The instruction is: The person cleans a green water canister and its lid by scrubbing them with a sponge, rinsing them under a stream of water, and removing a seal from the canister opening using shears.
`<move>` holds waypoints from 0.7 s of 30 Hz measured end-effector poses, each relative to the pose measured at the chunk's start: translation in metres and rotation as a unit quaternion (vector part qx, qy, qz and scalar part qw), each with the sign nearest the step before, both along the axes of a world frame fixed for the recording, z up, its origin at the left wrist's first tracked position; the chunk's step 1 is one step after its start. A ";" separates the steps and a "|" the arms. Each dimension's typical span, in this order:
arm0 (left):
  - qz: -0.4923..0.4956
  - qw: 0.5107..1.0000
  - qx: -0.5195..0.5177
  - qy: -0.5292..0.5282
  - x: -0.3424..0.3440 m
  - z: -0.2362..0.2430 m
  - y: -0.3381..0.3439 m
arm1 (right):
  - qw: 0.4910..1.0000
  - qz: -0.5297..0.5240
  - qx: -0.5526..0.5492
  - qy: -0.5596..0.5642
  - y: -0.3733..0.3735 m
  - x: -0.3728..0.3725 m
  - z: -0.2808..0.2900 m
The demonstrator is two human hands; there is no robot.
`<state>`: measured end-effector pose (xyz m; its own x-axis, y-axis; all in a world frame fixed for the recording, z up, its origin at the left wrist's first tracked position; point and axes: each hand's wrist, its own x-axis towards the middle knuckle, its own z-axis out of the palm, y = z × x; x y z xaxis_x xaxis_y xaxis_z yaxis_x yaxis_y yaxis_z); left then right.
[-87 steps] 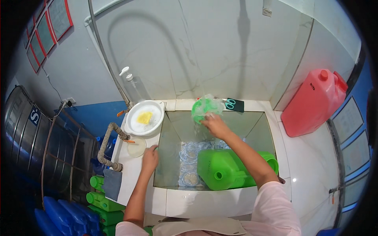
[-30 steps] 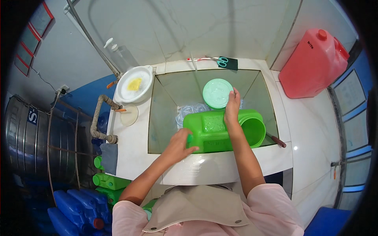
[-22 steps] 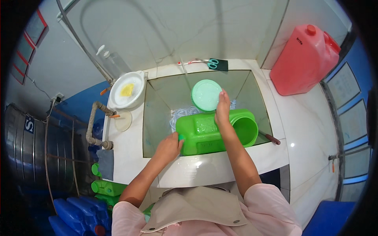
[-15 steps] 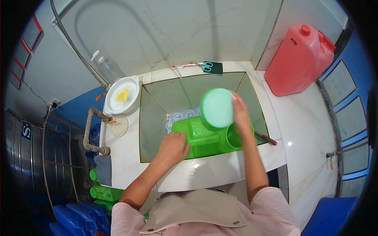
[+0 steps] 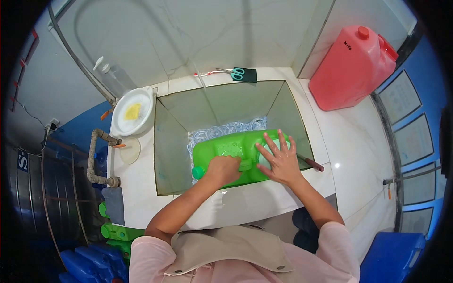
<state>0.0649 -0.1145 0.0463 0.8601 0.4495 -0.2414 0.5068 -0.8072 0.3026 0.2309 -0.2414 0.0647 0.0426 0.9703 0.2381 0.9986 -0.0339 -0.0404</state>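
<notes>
A green jug [image 5: 210, 151] lies on its side in the tiled sink [image 5: 174, 108], above a pile of clear, bluish rings [image 5: 219, 129]. My left hand [image 5: 222, 170] is closed on the jug's handle, right of a small green cap [image 5: 198, 172]. My right hand [image 5: 281, 160] lies with fingers spread over a pale green lid [image 5: 263, 162] at the jug's wide end. A brown-handled tool [image 5: 314, 164] pokes out from behind that end.
A white basin [image 5: 142, 111] with yellow sponge, a pump bottle [image 5: 118, 80] and pipes [image 5: 94, 158] line the left. Scissors [image 5: 237, 73] rest on the back ledge. A red jug [image 5: 347, 73] stands right. Blue jugs [image 5: 391, 257] and a steel tank [image 5: 28, 198] sit lower.
The pale green lid has come down from the air onto the jug's wide opening, my right hand now spread over it. My left hand has shifted from the cap end to the handle.
</notes>
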 end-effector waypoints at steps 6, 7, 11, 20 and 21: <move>0.016 0.999 0.021 -0.040 -0.001 -0.005 -0.006 | 0.957 -0.290 0.012 0.001 0.008 -0.023 -0.019; 0.020 0.998 0.037 -0.055 -0.002 -0.008 -0.006 | 0.947 -0.320 0.000 0.014 0.008 -0.026 -0.013; 0.038 0.993 0.067 -0.089 -0.005 -0.017 -0.007 | 0.896 -0.395 -0.108 0.171 -0.034 -0.029 0.005; 0.029 0.993 0.071 -0.091 -0.001 -0.010 -0.010 | 0.989 -0.101 0.107 -0.032 -0.013 0.013 -0.013; 0.035 0.993 0.075 -0.088 -0.002 -0.010 -0.008 | 0.974 -0.196 0.080 0.086 -0.025 -0.001 -0.012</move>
